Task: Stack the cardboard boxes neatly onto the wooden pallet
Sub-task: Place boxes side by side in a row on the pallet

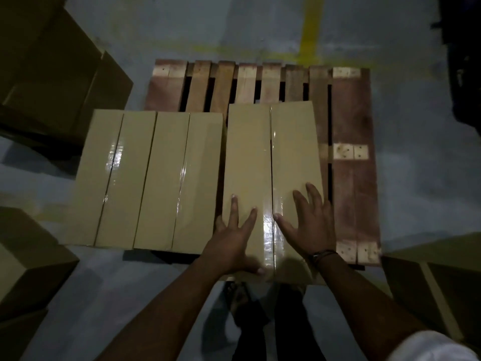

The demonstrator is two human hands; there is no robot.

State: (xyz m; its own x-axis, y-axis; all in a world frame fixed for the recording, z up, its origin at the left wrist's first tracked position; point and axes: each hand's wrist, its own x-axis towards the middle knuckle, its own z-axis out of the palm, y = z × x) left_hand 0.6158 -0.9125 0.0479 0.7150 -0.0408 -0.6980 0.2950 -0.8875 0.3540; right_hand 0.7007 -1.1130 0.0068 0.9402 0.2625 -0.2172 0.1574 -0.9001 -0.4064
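A wooden pallet (351,126) lies on the grey floor in front of me. Three taped cardboard boxes sit side by side on it. The left box (104,175) overhangs the pallet's left edge; the middle box (179,178) stands beside it. The right box (270,157) stands higher or nearer to me, with a taped centre seam. My left hand (231,243) lies flat on its near left flap, fingers spread, thumb over the near edge. My right hand (309,220) lies flat on its near right flap, fingers spread.
More cardboard boxes stand around: a large one at the upper left (52,69), one at the lower left (28,259), one at the lower right (437,277). The pallet's far slats and right plank are bare. A yellow floor line (311,29) runs beyond the pallet.
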